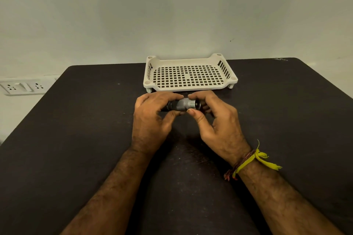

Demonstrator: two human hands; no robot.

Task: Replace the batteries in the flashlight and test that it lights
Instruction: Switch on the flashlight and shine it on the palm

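Observation:
A small flashlight (182,104) with a black body and a silver-grey middle section lies sideways between both hands, just above the dark table. My left hand (152,116) wraps the black left part, with thumb below and fingers over the top. My right hand (214,122) pinches the right end between thumb and fingertips. Both ends of the flashlight are hidden by the fingers. No loose batteries are visible.
A white perforated plastic tray (227,82) stands empty just beyond the hands, near the table's far edge. The dark table (76,129) stretches wide on both sides. A white socket strip (23,87) is on the wall at left. Yellow and red threads (248,162) circle my right wrist.

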